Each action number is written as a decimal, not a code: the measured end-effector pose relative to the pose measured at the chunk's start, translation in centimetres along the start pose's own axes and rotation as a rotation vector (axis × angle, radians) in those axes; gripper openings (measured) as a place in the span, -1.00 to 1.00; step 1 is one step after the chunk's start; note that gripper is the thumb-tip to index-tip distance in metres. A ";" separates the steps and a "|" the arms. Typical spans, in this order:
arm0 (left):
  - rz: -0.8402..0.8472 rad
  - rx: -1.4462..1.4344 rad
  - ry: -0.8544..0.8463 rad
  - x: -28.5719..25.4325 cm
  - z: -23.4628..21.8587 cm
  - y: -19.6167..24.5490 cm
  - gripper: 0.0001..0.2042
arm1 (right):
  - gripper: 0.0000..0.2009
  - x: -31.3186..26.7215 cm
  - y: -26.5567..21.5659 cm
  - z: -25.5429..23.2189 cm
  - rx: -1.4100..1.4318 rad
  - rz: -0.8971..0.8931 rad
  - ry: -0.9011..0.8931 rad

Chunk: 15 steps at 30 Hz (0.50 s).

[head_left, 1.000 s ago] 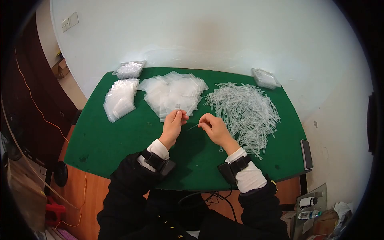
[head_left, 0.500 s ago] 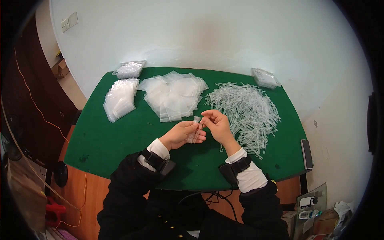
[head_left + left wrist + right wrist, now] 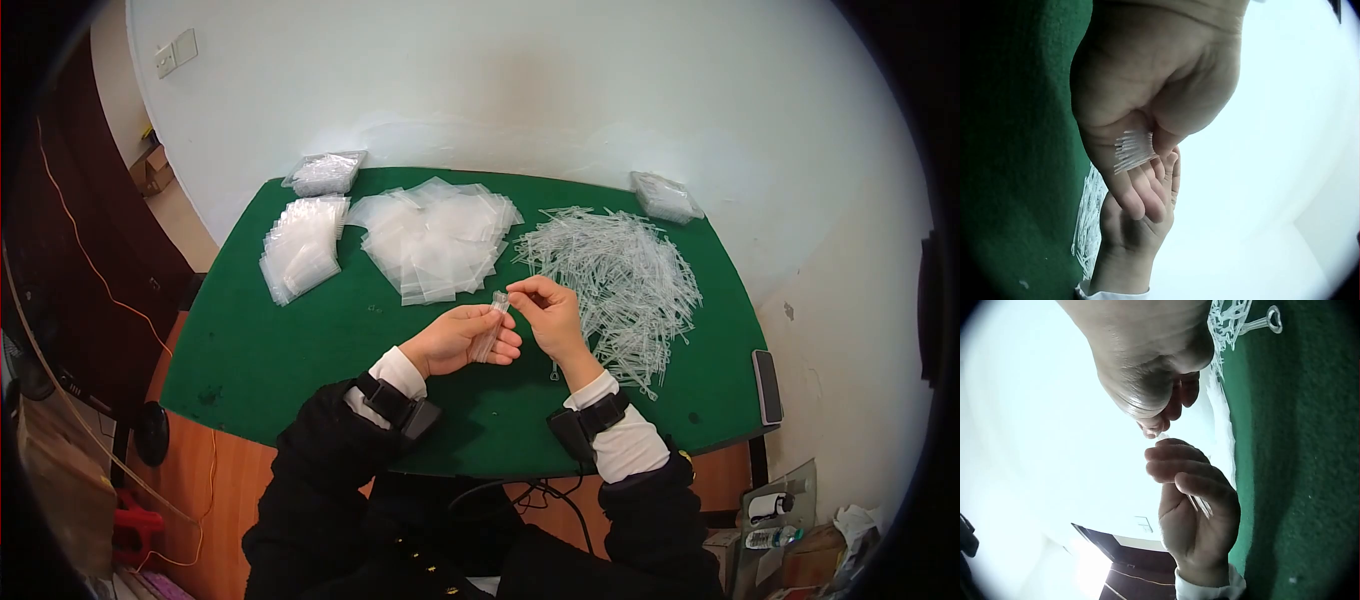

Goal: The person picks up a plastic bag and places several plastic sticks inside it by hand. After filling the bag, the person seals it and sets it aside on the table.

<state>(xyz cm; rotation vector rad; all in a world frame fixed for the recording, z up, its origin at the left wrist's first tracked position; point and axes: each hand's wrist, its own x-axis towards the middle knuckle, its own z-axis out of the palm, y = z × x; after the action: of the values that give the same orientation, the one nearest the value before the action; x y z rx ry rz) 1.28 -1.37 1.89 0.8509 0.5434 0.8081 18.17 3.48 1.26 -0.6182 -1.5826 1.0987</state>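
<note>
My left hand [image 3: 455, 342] holds a small bundle of thin clear plastic sticks [image 3: 1134, 150] across its fingers, the thumb pressed over them. In the left wrist view the stick ends fan out below the thumb. My right hand [image 3: 552, 315] is at the bundle's upper end, thumb and forefinger pinching there; the fingertips hide most of what they grip. A large loose pile of similar clear sticks with looped ends [image 3: 620, 290] lies just right of the right hand. Beyond the hands, flat clear plastic bags [image 3: 430, 250] are spread in a heap.
A fanned stack of clear bags [image 3: 300, 250] lies at the left on the green table [image 3: 240, 370]. Clear packs stand by the wall at the back left [image 3: 325, 173] and back right [image 3: 665, 196]. A phone-like device [image 3: 767, 386] sits at the right edge.
My left hand has moved right and turned its palm up, showing the bundle. My right hand has come up from over the table to the bundle's upper end.
</note>
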 end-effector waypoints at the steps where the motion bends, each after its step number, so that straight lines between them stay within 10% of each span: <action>1: -0.007 0.001 -0.008 0.0 0.0 0.0 -0.75 | -0.93 0.0 0.0 0.0 0.001 0.000 0.000; 15: -0.018 -0.026 -0.026 0.0 -0.4 -0.3 -0.77 | -0.89 0.0 -0.1 0.0 -0.085 -0.065 -0.050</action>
<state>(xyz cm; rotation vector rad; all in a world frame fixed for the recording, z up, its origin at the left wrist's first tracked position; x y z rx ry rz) 1.10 -1.30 1.38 0.8303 0.5161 0.7856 18.16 3.46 1.37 -0.5955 -1.6880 1.0096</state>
